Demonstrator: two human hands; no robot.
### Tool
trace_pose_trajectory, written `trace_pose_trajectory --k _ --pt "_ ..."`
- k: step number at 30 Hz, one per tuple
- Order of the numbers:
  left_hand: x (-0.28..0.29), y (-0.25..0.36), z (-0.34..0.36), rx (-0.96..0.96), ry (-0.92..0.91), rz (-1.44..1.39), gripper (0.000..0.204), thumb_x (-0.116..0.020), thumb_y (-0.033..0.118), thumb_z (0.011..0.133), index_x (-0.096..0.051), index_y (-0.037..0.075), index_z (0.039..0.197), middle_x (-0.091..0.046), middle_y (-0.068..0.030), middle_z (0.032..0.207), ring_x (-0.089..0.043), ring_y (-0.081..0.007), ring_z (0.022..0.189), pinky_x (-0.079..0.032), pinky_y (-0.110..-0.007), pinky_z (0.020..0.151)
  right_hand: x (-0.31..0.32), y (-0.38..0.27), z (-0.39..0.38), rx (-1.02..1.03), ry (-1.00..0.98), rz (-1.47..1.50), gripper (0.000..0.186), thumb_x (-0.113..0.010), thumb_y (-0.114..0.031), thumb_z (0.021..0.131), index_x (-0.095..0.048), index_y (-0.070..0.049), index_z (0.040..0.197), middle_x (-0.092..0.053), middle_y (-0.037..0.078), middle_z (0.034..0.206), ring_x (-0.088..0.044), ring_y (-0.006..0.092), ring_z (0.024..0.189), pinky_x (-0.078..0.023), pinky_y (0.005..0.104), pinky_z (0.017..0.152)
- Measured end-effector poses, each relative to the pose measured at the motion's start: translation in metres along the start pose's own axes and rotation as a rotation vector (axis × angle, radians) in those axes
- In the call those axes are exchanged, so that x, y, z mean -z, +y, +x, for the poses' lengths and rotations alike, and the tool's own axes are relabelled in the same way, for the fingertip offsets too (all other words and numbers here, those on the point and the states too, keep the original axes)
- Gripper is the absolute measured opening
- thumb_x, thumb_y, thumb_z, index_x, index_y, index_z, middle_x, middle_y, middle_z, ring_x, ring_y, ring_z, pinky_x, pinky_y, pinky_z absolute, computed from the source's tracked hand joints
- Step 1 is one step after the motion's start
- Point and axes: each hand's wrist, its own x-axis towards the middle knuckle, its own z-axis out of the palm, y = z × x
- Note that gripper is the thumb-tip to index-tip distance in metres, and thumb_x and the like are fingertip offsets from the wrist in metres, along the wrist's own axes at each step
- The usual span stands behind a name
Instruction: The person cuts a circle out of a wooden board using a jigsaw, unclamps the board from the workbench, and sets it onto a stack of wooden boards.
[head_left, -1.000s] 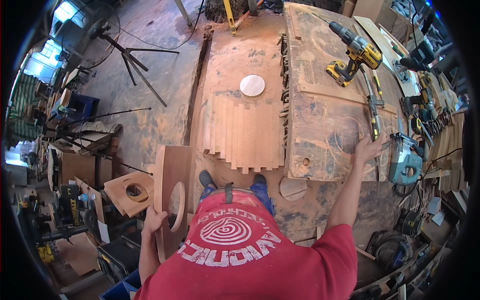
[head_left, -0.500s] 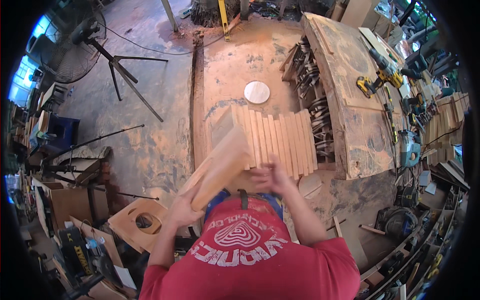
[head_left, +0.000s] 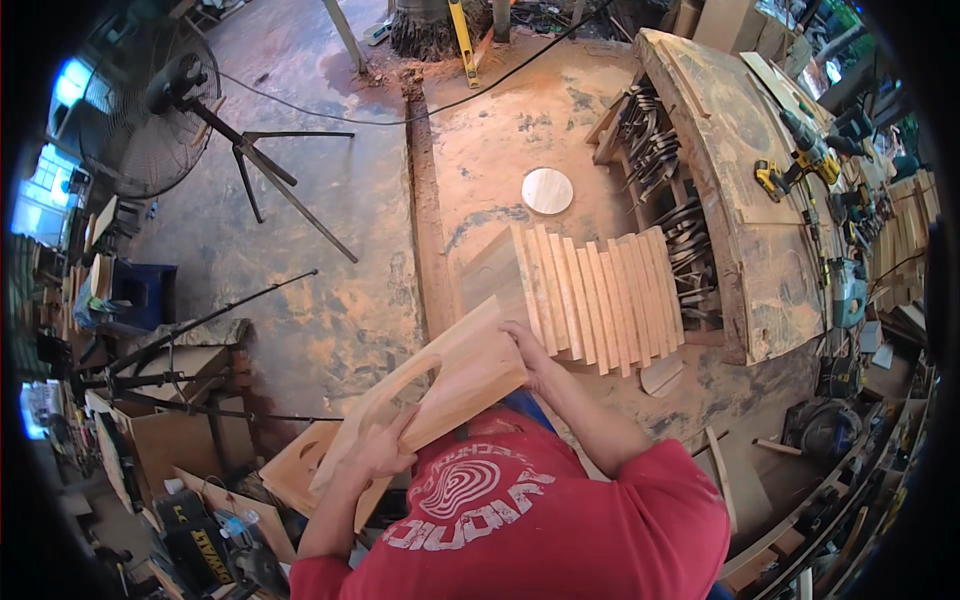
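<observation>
Landmark: row of wooden slats [head_left: 600, 295] on the floor.
- Left of it: open dusty floor [head_left: 340, 270] up to the fan stand [head_left: 265, 170].
- Right, touching: worktop [head_left: 760, 230] edge hung with clamps [head_left: 670, 200]; blocked.
- Beyond: round wooden disc [head_left: 547, 190], otherwise passable.
- Near side: held curved board [head_left: 440, 385] bars access.

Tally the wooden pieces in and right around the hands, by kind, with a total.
Curved wooden board with a cutout, held by left hand and right hand: 1
Round wooden disc on the floor: 1
Row of leaning wooden slats: 1 row
Total: 3
</observation>
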Motion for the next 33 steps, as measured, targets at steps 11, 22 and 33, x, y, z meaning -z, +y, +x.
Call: trace_pose_trajectory --k 11,22,33 --pt "0.061 -0.031 0.017 0.118 0.196 -0.196 0.088 -0.078 0.014 0.072 -0.046 0.012 0.153 -0.067 -0.0279 0.132 -0.062 -0.0475 0.126 -0.052 -0.051 0.105 -0.109 -0.048 0.083 -0.216 -0.129 -0.131 0.053 -0.065 -0.016 0.085 -0.053 0.001 0.134 -0.068 0.019 0.119 -0.069 0.0363 0.111 -0.056 0.0549 0.100" --pt "0.225 -0.029 0.399 -0.101 0.045 -0.015 0.085 -0.078 0.014 0.077 -0.043 0.012 0.154 -0.064 -0.0285 0.135 -0.062 -0.0481 0.124 -0.051 -0.052 0.104 -0.077 -0.298 0.202 0.314 0.108 0.116 0.037 -0.066 -0.003 0.079 -0.057 0.006 0.113 -0.063 0.018 0.096 -0.072 0.0338 0.078 -0.065 0.0489 0.070" --pt "0.392 0.069 0.776 -0.542 -0.061 0.290 0.111 -0.086 0.018 0.073 -0.024 -0.006 0.162 -0.033 -0.0322 0.164 -0.036 -0.0431 0.152 -0.032 -0.045 0.125 -0.085 -0.497 0.298 0.593 0.911 -0.508 0.077 -0.074 -0.018 0.073 -0.058 0.003 0.145 -0.075 0.030 0.112 -0.075 0.0405 0.108 -0.059 0.0449 0.097"
